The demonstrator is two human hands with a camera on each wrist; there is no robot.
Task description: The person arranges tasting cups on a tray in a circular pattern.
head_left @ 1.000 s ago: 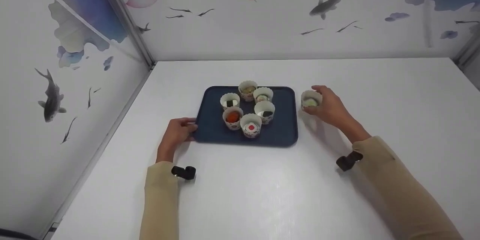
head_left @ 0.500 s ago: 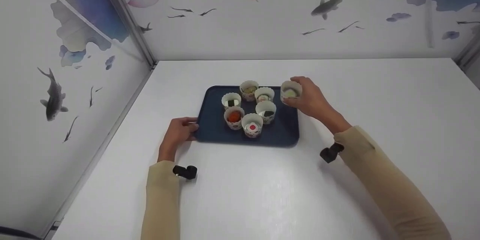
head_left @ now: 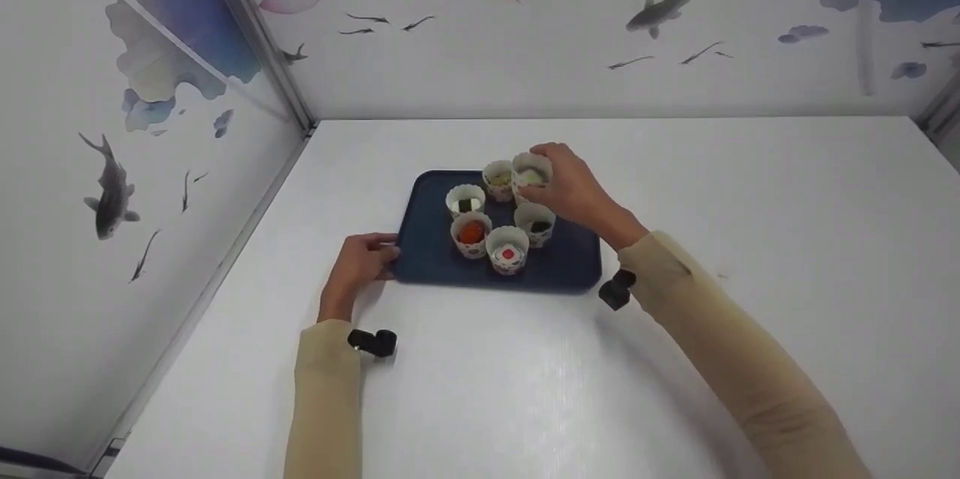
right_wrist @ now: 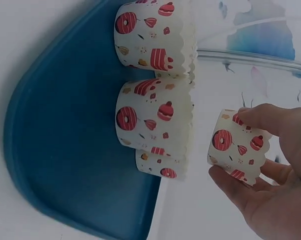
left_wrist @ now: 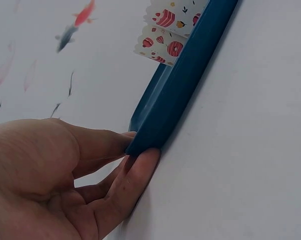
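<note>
My right hand (head_left: 571, 181) pinches a scalloped paper baking cup (head_left: 532, 172) with pale green food inside. That cup (right_wrist: 237, 145), printed with red cakes and donuts, hangs raised above the back of the blue tray (head_left: 571, 265). Thumb and fingers of my left hand (left_wrist: 65, 172) grip the tray's left rim. Standing on the tray are a cup with orange food (head_left: 471, 232), one with a red-dotted white piece (head_left: 508, 252), one with a dark piece (head_left: 535, 228), one with a black-banded white piece (head_left: 466, 202) and a yellowish one (head_left: 498, 181). The raised cup hides another one behind it.
The tray lies on a white table (head_left: 480, 374). A white back wall (head_left: 480, 59) and a left wall (head_left: 52, 254), both painted with fish, border the table. Small black cameras (head_left: 617, 289) sit on both sleeves.
My right hand has carried its cup leftward from beside the tray's right edge to over the back cups. The left hand stays on the rim.
</note>
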